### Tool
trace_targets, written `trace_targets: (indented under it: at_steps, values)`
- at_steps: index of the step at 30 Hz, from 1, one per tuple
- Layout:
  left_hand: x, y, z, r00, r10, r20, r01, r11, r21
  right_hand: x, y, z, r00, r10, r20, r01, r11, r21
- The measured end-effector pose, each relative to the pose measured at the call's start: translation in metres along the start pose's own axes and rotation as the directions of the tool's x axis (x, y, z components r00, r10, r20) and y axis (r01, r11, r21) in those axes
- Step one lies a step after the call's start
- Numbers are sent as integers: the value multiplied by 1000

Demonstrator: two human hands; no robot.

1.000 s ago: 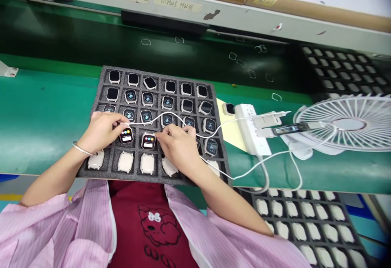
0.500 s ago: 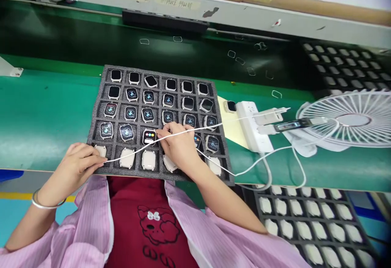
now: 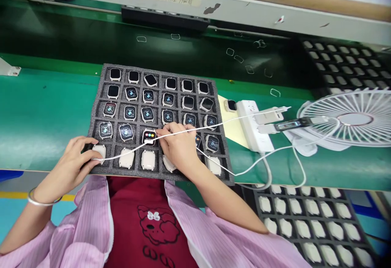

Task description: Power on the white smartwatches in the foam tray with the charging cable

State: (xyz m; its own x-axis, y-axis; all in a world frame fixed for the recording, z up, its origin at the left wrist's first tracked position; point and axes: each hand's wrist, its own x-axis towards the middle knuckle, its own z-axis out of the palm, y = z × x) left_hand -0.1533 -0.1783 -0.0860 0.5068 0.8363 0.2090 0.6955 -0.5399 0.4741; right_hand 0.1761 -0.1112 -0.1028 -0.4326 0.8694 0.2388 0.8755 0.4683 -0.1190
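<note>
A dark foam tray (image 3: pixel 98 81) holds several small smartwatch bodies, some lit, some face down. My left hand (image 3: pixel 71 166) rests at the tray's near left corner, fingers pinching the end of a white charging cable (image 3: pixel 131 149) beside a face-down watch (image 3: pixel 99 152). My right hand (image 3: pixel 179 146) lies over the tray's near middle, fingers curled on a second white cable next to a lit watch with coloured dots (image 3: pixel 149 136).
A white power strip (image 3: pixel 252 125) with plugged adapters lies right of the tray, a lone watch (image 3: pixel 229 105) beside it. A white fan (image 3: pixel 348 121) lies further right. More foam trays of watches sit at far right (image 3: pixel 342 64) and near right (image 3: pixel 308 223).
My left hand left the lit watch in the fourth row and drew the cable end back to the tray's near left corner. That watch now lies in its cell. The right hand barely shifted.
</note>
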Motion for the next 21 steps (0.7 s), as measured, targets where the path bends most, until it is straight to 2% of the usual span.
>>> trace_targets:
  at_steps: [6, 10, 14, 17, 21]
  values:
    - [2, -2, 36, 987, -40, -159, 27, 996, -82, 3, 13, 2, 998, -59, 15, 59, 998, 18]
    - [15, 8, 47, 984, -37, -173, 16, 992, -125, 10, 35, 2, 993, -109, 35, 109, 994, 12]
    - [25, 16, 51, 988, -24, -155, -1, 987, -159, 13, 42, 1, 997, -72, 42, 73, 997, -26]
    - [25, 20, 43, 992, 17, -121, -23, 999, -50, 14, 35, -1, 996, -46, 78, 53, 996, -77]
    - [33, 32, 23, 995, 94, 12, -94, 950, 298, 16, 25, -6, 999, 0, 45, 6, 990, -143]
